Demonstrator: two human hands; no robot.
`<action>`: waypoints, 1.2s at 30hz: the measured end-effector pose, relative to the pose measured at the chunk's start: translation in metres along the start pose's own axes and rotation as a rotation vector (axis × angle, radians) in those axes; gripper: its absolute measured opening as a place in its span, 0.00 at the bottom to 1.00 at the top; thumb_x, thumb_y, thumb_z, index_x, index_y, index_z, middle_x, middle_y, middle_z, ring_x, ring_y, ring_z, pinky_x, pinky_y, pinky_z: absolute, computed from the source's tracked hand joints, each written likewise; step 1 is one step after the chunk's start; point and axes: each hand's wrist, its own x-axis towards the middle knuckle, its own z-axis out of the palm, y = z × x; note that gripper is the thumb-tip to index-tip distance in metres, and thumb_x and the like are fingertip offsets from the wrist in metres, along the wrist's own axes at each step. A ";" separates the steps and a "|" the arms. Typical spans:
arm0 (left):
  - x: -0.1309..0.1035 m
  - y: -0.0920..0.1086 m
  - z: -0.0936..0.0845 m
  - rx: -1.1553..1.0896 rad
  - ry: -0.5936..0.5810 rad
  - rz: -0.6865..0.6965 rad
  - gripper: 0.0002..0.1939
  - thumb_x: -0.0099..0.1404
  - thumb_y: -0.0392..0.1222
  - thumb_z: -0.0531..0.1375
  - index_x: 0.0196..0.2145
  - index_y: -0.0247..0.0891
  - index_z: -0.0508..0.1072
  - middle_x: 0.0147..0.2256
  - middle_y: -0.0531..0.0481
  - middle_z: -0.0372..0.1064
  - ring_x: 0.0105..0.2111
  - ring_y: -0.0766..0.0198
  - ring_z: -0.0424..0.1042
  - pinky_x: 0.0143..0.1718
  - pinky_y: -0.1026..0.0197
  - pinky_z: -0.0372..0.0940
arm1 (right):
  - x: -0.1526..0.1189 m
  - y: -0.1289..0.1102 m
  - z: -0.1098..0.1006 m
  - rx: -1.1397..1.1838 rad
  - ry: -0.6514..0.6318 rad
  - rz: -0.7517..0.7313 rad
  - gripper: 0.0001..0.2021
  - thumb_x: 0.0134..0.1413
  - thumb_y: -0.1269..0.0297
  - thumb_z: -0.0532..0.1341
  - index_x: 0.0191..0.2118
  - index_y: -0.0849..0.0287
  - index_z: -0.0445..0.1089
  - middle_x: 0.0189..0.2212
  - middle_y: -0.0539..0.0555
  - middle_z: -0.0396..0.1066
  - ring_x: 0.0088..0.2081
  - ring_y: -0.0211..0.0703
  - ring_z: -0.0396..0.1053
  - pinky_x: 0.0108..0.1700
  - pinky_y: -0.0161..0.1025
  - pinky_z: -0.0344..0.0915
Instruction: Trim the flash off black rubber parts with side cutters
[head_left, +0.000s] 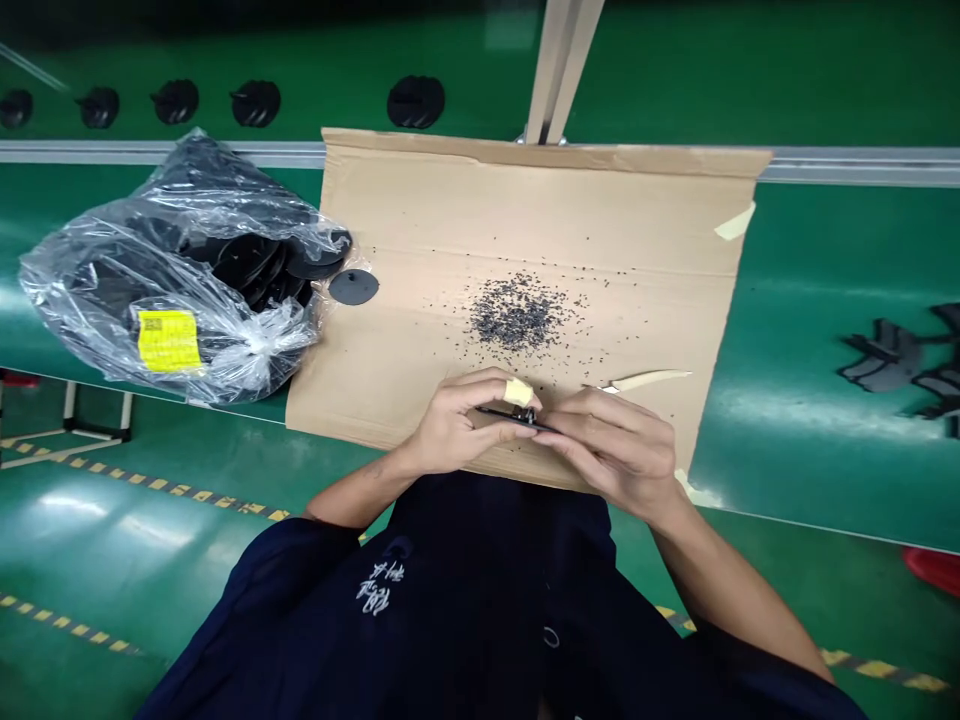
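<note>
Between my two hands, near the front edge of the cardboard sheet (420, 210), a thin black disc (541, 427) is held edge-on. My left hand (469, 420) pinches it from the left, with yellow tape round one finger. From the right, my right hand (619, 440) closes on the disc's other side; its fingertips partly hide what they grip. Just beyond the hands lies a scattered heap of tiny black pieces (517, 315). A knife with a pale taped handle (651, 380) rests beyond my right hand.
At the left a clear plastic bag (97, 270) with a yellow label holds many black discs (247, 265). One loose black disc (354, 287) lies beside it. Black parts (255, 103) stand in a row behind the metal rail. Dark flat parts (885, 355) lie on the green table at right.
</note>
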 end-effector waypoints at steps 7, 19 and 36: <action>0.002 0.000 -0.006 -0.141 -0.102 -0.091 0.11 0.62 0.46 0.72 0.38 0.36 0.82 0.35 0.46 0.80 0.35 0.64 0.80 0.38 0.65 0.75 | -0.005 -0.003 -0.003 0.060 -0.008 0.052 0.07 0.65 0.64 0.65 0.45 0.53 0.80 0.35 0.56 0.79 0.33 0.42 0.77 0.36 0.38 0.77; -0.008 -0.021 -0.008 -0.157 0.195 -0.356 0.18 0.66 0.53 0.68 0.44 0.36 0.78 0.41 0.47 0.80 0.41 0.64 0.79 0.46 0.63 0.73 | -0.054 0.046 -0.061 -0.682 -0.220 0.147 0.20 0.68 0.56 0.60 0.62 0.53 0.68 0.50 0.66 0.71 0.54 0.63 0.71 0.51 0.59 0.73; 0.002 -0.005 -0.001 0.027 0.052 0.010 0.12 0.63 0.45 0.71 0.43 0.39 0.84 0.36 0.46 0.81 0.36 0.65 0.80 0.39 0.64 0.75 | -0.004 -0.003 -0.042 -0.466 -0.181 -0.091 0.16 0.68 0.61 0.61 0.56 0.64 0.69 0.37 0.60 0.74 0.35 0.46 0.70 0.37 0.41 0.71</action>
